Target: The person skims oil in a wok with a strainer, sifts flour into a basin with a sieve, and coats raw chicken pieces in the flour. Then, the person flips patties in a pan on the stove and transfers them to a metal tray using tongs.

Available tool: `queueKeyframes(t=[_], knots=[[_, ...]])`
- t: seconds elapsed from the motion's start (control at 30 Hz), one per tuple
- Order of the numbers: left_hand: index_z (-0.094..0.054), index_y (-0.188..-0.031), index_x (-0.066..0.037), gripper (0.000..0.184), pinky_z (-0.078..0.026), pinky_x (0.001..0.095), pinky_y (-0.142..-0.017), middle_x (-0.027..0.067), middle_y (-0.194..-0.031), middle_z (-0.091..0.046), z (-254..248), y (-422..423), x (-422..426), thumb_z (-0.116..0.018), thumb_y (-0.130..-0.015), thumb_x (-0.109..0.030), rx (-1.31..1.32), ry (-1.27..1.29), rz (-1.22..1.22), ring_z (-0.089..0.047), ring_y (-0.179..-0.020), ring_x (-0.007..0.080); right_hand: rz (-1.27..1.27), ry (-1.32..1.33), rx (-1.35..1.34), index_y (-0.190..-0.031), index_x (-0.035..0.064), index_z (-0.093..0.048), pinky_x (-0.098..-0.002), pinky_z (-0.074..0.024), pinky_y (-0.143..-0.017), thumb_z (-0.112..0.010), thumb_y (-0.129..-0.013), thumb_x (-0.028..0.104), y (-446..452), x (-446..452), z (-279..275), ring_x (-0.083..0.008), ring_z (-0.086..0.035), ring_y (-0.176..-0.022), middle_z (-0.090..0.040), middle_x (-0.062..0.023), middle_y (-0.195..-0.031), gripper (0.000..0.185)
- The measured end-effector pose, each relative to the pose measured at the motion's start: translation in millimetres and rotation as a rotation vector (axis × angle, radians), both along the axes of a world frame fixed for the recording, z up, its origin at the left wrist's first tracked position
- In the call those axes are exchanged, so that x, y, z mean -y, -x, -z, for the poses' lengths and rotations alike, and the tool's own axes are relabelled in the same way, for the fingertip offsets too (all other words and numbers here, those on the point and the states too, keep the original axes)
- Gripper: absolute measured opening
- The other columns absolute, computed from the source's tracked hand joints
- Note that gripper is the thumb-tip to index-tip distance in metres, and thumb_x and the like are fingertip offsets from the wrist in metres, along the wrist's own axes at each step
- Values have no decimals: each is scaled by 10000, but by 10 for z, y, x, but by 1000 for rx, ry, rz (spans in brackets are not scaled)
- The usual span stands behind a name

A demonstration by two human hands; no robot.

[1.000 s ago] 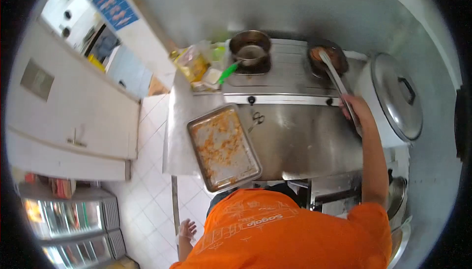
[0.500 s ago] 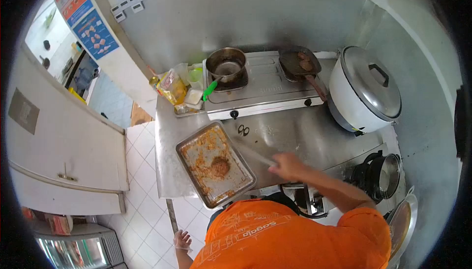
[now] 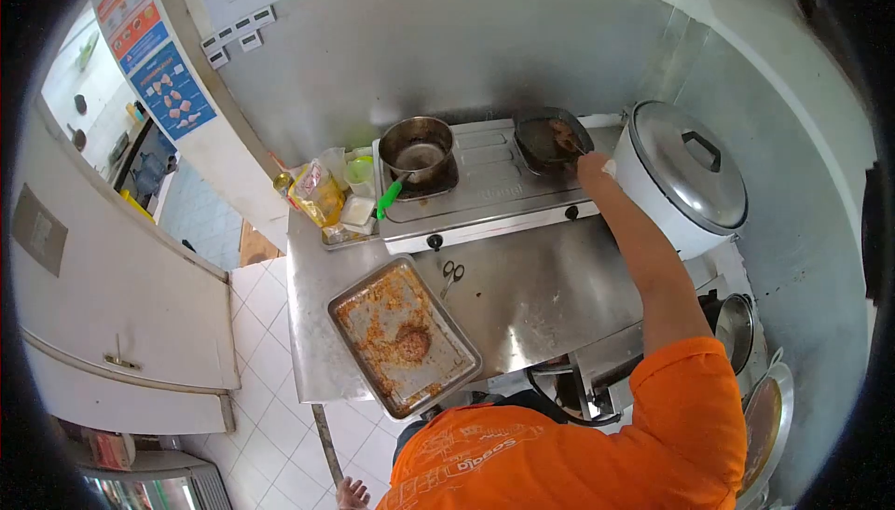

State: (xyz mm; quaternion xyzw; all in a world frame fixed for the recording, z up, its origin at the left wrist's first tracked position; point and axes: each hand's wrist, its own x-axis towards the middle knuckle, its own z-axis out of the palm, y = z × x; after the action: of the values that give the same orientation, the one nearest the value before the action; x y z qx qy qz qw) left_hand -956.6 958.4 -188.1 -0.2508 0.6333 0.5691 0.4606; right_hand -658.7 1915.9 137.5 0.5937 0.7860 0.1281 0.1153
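My right hand [image 3: 594, 171] is closed round a thin metal utensil, its exact kind hard to make out, at the near right edge of a dark square frying pan [image 3: 541, 144]. The utensil's tip reaches brown patties [image 3: 563, 133] inside that pan. The pan's handle is hidden by my hand. Down beside my body, my left hand [image 3: 352, 493] hangs with fingers apart, holding nothing. On the counter's front edge lies a metal tray [image 3: 380, 381] smeared with orange-brown residue, with one brown patty [image 3: 411, 343] in it.
A saucepan with a green handle [image 3: 417, 151] sits on the left burner of the stove [image 3: 485, 195]. Right of the stove stands a big lidded pot [image 3: 685, 174]. Scissors [image 3: 452, 274] lie by the tray. Packets and tubs [image 3: 322, 198] fill the counter's back left.
My right hand has moved from beside the tray up to the frying pan, carrying the utensil to the patties. My left hand stays low at my side. The view has shifted slightly.
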Motion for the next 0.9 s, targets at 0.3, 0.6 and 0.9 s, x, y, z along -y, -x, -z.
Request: queueKeyframes(t=[0.3, 0.6, 0.9], knots=[[-357, -1455, -236, 587, -440, 520, -933, 106, -1450, -435, 139, -429, 205, -404, -949, -529, 211, 25, -102, -442, -1279, 313, 75, 177, -584, -924, -44, -668, -365, -533, -541, -637, -880, 267, -381, -619, 170, -290, -685, -681, -699, -184, -860, 315], [-410, -1411, -292, 580, -425, 506, -923, 73, -1412, -469, -1, -350, 321, -499, -908, -566, 122, 45, -82, -441, -1261, 288, 630, 910, -1656, -1098, -13, -573, -319, -477, -474, -495, -969, 320, -422, -753, 388, -148, -581, -528, -671, -118, -783, 365], [-558, -1128, -224, 381, -493, 438, -687, 51, -1043, -632, -227, -352, 4, -627, -842, -466, -57, 83, 97, -604, -838, 229, 718, 906, -1955, -970, -4, -576, -198, -461, -423, -517, -966, 376, -231, -947, 698, -76, -593, -570, -630, -43, -748, 384]])
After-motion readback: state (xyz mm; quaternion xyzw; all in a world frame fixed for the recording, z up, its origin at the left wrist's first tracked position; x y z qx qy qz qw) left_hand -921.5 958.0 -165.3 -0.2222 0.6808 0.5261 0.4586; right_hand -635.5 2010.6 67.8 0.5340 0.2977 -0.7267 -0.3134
